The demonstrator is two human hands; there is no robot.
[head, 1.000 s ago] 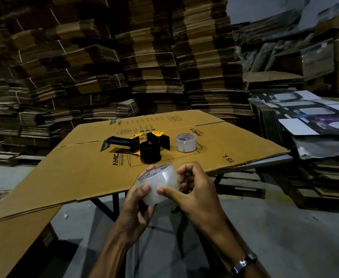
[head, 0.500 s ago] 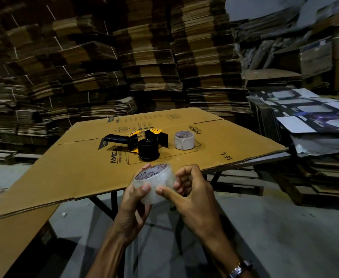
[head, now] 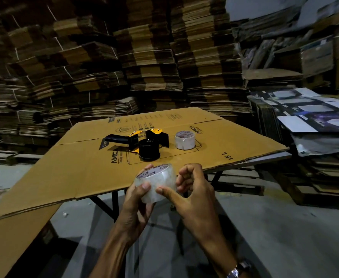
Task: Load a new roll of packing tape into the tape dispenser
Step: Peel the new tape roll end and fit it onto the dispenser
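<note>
The left hand (head: 136, 199) grips a clear roll of tape (head: 156, 183) from below, its thumb pressed on the roll's near face and its fingers (head: 147, 167) curled round the far side. The right hand (head: 194, 197) meets the roll from the right: its thumb tip touches the roll's face just beside the left thumb, while its other fingers are curled in close to the roll's right edge, and whether they grip it cannot be told. The roll is held in the air just in front of the near edge of the worktop (head: 271, 157), which is covered by a flattened cardboard box (head: 80, 171). On that box, beyond the roll, lies the black and yellow tape dispenser (head: 142, 142) with its hub bare, and just to the dispenser's right stands a nearly used-up white tape core (head: 185, 140), apart from it. Behind the worktop rise tall stacks of flattened cartons (head: 144, 57); to its right sits a pile of printed sheets (head: 315, 111). A wristwatch (head: 237, 270) shows on the right wrist.
</note>
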